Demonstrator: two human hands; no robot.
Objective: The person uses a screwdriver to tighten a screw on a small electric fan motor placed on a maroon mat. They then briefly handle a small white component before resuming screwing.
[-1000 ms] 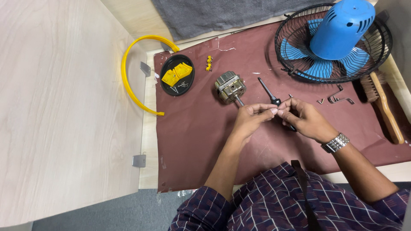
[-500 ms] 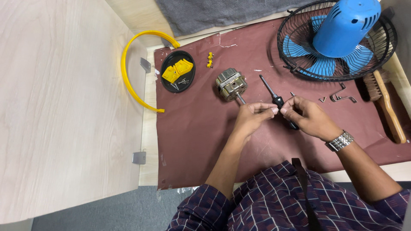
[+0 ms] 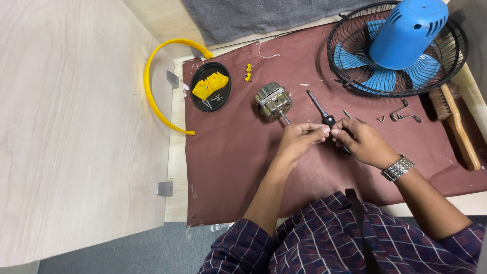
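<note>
Two hands meet at centre of the maroon mat (image 3: pixel 238 167) — left hand (image 3: pixel 297 142) and right hand (image 3: pixel 362 142) both pinched shut on a black screwdriver (image 3: pixel 324 115), its shaft pointing to eleven o'clock, motor (image 3: pixel 273 101) just beyond at ten.

You are seeing a blue fan (image 3: pixel 406 35) lying on the maroon mat (image 3: pixel 243 152), a wooden brush (image 3: pixel 456 122) resting beside it, a yellow ring (image 3: pixel 157 86) lying left.

No packages, labels, signs or screens in view. Only loose parts and tools on the brown mat (image 3: pixel 243 167); nothing wrapped, boxed or printed.
</note>
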